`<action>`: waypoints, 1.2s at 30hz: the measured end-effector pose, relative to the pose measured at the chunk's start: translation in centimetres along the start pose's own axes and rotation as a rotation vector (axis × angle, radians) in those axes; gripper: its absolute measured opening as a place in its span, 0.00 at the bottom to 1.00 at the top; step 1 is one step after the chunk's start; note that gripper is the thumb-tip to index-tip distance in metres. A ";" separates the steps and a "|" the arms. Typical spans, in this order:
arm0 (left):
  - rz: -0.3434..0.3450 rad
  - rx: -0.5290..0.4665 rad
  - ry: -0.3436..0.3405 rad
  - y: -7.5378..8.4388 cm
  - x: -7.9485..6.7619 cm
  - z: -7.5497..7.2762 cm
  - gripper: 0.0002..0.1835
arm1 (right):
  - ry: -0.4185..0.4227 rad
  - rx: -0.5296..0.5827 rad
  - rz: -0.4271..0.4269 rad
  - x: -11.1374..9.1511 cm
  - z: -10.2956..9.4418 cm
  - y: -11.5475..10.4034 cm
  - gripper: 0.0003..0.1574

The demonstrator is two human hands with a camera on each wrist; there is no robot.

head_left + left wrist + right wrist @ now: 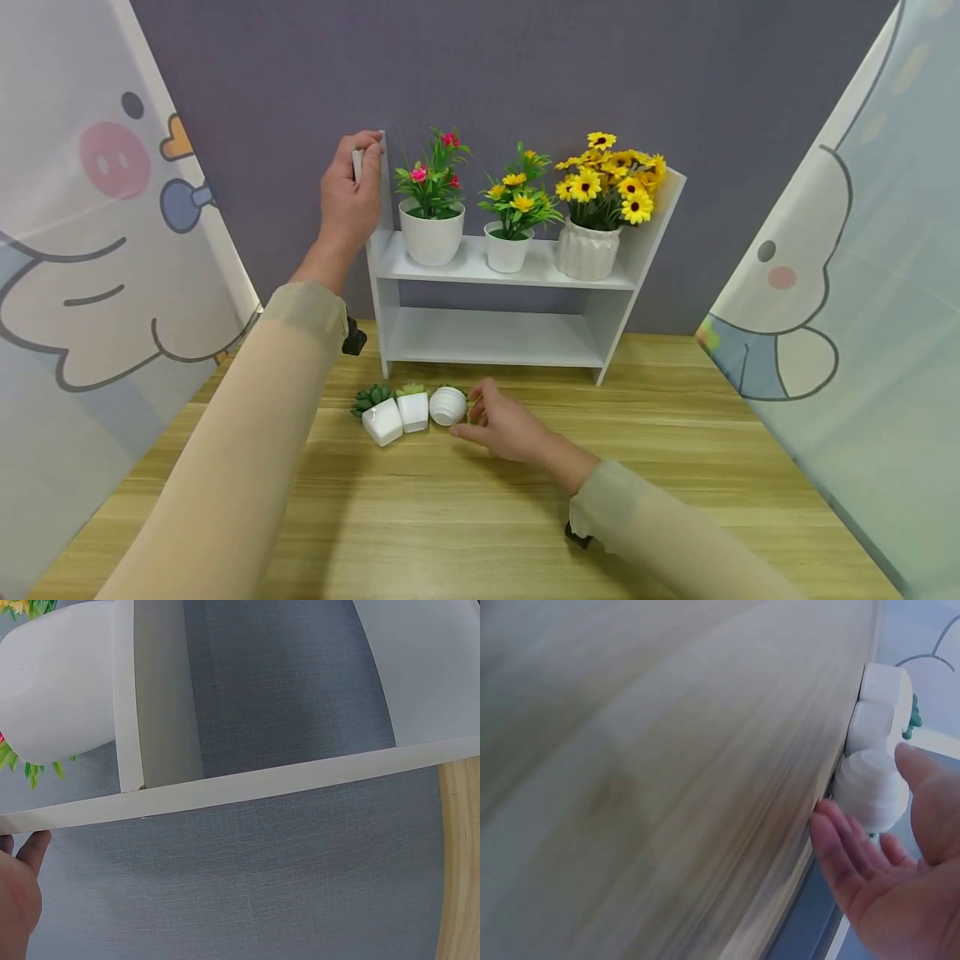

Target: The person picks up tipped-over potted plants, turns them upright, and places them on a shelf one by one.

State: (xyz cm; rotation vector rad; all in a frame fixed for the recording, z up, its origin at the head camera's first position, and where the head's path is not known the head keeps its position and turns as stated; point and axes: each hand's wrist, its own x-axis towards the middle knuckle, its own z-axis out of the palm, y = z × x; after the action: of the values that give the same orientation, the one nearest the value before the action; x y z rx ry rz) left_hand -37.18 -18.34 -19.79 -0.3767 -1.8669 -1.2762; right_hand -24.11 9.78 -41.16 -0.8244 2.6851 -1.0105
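My left hand [350, 187] grips the upper end of the left side panel of a white two-tier shelf [495, 362]. In the left wrist view, its fingertips rest against that panel's outer face. Down on the table, my right hand [510, 423] reaches around a small round white pot [447, 406], thumb and fingers spread on either side of it. The pot lies tipped, its base toward me. Beside it lie two square white pots, a middle one [414, 412] and a left one [383, 422], both tipped, with green succulents [372, 398] behind them.
On the upper shelf board stand a pot with pink flowers [432, 233], a smaller pot with yellow flowers [507, 250] and a ribbed pot of sunflowers [587, 252]. A grey wall [750, 208] rises behind, and cartoon-printed curtains [847, 275] flank the wooden table [450, 533].
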 end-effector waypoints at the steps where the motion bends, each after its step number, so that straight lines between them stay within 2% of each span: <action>1: -0.001 0.003 0.000 0.0 0.0 0.0 0.20 | 0.011 -0.013 0.013 0.1 0.1 -0.2 0.39; 9: 0.001 0.013 -0.012 0.0 0.1 0.0 0.21 | 0.067 -0.062 0.061 1.0 0.9 -0.3 0.38; 16: 0.000 0.004 -0.008 0.0 0.2 0.0 0.21 | 0.064 -0.061 0.084 1.4 1.1 0.0 0.35; 25: -0.004 0.005 -0.012 0.0 0.2 0.0 0.21 | 0.056 -0.059 0.068 1.5 0.8 0.1 0.29; 28: -0.007 0.003 -0.012 0.1 0.2 0.0 0.22 | 0.053 -0.043 0.080 1.5 0.7 0.1 0.33; 33: -0.016 0.007 -0.011 0.1 0.1 0.0 0.21 | 0.075 0.032 0.195 1.7 0.9 -0.4 0.45; 36: -0.015 0.012 -0.011 0.0 0.1 0.0 0.21 | 0.105 0.058 0.247 2.0 1.2 -0.8 0.49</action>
State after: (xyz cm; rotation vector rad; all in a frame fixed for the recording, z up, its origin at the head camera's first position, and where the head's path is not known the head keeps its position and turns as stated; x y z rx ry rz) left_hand -37.22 -18.39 -19.73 -0.3647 -1.8886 -1.2749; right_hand -25.03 7.48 -41.48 -0.4257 2.7414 -1.0917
